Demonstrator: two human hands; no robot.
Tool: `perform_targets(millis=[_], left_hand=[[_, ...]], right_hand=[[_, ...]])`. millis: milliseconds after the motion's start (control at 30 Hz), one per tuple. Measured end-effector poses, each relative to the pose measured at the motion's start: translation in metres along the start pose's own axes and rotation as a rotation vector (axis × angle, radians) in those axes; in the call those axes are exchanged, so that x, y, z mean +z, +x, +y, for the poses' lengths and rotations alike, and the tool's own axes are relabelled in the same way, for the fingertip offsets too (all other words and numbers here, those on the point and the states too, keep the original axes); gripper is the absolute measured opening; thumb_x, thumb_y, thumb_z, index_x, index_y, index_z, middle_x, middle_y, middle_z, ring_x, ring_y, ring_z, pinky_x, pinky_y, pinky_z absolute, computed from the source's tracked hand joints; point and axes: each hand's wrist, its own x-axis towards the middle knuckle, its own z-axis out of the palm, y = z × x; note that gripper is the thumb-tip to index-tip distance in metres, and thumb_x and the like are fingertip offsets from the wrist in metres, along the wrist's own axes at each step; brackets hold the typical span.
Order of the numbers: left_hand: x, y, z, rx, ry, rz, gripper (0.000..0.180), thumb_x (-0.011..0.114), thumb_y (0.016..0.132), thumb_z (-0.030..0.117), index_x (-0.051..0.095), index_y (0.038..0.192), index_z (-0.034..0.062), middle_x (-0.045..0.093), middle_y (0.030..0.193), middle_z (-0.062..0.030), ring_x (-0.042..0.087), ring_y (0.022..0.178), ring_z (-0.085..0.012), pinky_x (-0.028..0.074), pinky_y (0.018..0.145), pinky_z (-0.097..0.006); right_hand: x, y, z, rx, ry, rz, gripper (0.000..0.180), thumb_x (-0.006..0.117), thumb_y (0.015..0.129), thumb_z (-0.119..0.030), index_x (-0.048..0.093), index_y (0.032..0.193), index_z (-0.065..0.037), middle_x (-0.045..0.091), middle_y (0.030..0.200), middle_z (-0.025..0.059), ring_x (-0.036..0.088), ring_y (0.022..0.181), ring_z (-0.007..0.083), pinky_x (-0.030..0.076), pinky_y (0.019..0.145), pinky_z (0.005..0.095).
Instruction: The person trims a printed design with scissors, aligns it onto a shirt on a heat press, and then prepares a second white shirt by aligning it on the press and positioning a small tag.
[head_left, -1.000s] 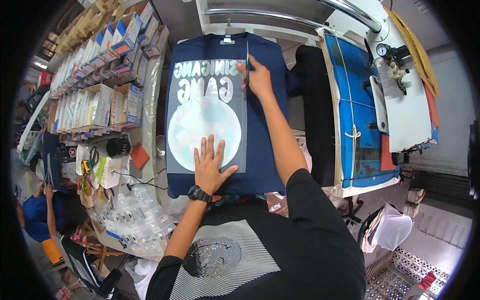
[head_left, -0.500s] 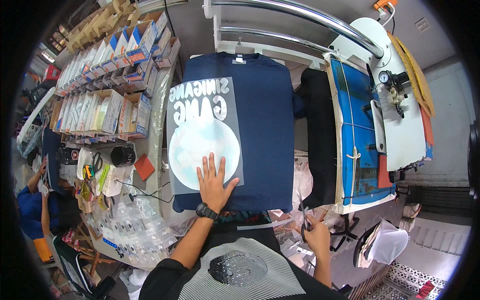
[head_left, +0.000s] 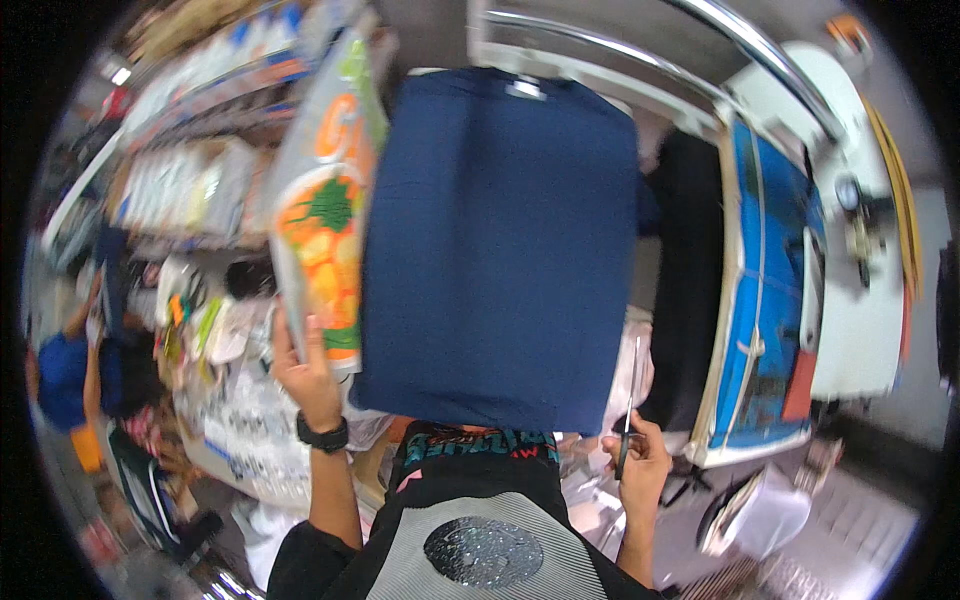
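Note:
My left hand point(head_left: 308, 378) pinches the lower edge of a printed transfer film point(head_left: 325, 235) between thumb and fingers. The film stands tilted up at the left of a folded navy T-shirt point(head_left: 490, 250), its orange, yellow and green print facing the shirt. Some of the print is smeared by motion. The shirt lies flat with its collar at the far end and nothing on its front. In my right hand point(head_left: 645, 462) is a pair of scissors point(head_left: 634, 385), blades pointing away from me, beside the shirt's near right corner.
On the right stands a press with a blue pad point(head_left: 765, 270), a white body point(head_left: 855, 320) and chrome bars point(head_left: 755, 55) overhead. Black fabric point(head_left: 690, 280) lies between pad and shirt. Stacked boxes point(head_left: 190, 190) fill the left side. Another person point(head_left: 75, 375) is at far left.
My left hand has lifted the film off the shirt and swung it left, turning its coloured side into view. The scissors in my right hand have come up slightly. The whole view has shifted.

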Motion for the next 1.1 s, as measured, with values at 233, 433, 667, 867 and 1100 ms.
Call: perform_targets(millis=[233, 433, 667, 867, 1100], left_hand=[[-0.131, -0.076, -0.002, 0.093, 0.435, 0.456, 0.034, 0.063, 0.093, 0.013, 0.061, 0.123, -0.0034, 0.067, 0.112, -0.0119, 0.062, 0.102, -0.0191, 0.047, 0.093, -0.033], [-0.295, -0.248, 0.061, -0.181, 0.484, 1.057, 0.033, 0.060, 0.095, 0.011, 0.058, 0.123, -0.0044, 0.064, 0.109, -0.0084, 0.058, 0.094, -0.0149, 0.048, 0.083, -0.031], [-0.288, -0.247, 0.106, -0.181, 0.490, 0.998, 0.047, 0.058, 0.096, 0.012, 0.046, 0.136, -0.0089, 0.055, 0.131, -0.0148, 0.053, 0.114, -0.0219, 0.041, 0.099, -0.035], [-0.231, -0.187, 0.104, -0.137, -0.116, 0.395, 0.054, 0.066, 0.090, 0.012, 0.046, 0.136, -0.0076, 0.056, 0.127, -0.0146, 0.057, 0.112, -0.0230, 0.043, 0.100, -0.036], [-0.068, -0.121, 0.201, 0.170, -0.139, -0.836, 0.050, 0.075, 0.082, 0.004, 0.058, 0.128, -0.0034, 0.067, 0.116, -0.0149, 0.065, 0.103, -0.0202, 0.052, 0.087, -0.034]], right_hand=[[0.124, 0.045, -0.112, -0.660, -0.342, -0.706, 0.048, 0.057, 0.086, 0.007, 0.055, 0.134, -0.003, 0.066, 0.116, 0.0091, 0.064, 0.087, 0.0140, 0.051, 0.079, 0.0276], [0.341, -0.057, -0.069, -1.030, -0.485, -1.248, 0.039, 0.068, 0.085, -0.015, 0.060, 0.122, -0.005, 0.067, 0.092, 0.0215, 0.066, 0.078, 0.0361, 0.051, 0.069, 0.0408], [0.537, -0.093, 0.043, -1.216, -0.673, -1.015, 0.015, 0.057, 0.084, -0.013, 0.067, 0.083, -0.002, 0.065, 0.090, 0.0210, 0.066, 0.079, 0.0377, 0.053, 0.068, 0.0472], [0.359, -0.099, -0.011, -0.609, -0.483, -1.263, 0.049, 0.048, 0.097, -0.041, 0.068, 0.081, 0.000, 0.063, 0.065, 0.0186, 0.064, 0.062, 0.0326, 0.051, 0.061, 0.0457], [0.099, -0.028, -0.036, 0.116, 0.454, -1.171, 0.075, 0.040, 0.092, -0.067, 0.051, 0.133, -0.005, 0.062, 0.112, 0.0138, 0.061, 0.097, 0.0250, 0.053, 0.080, 0.0414]])
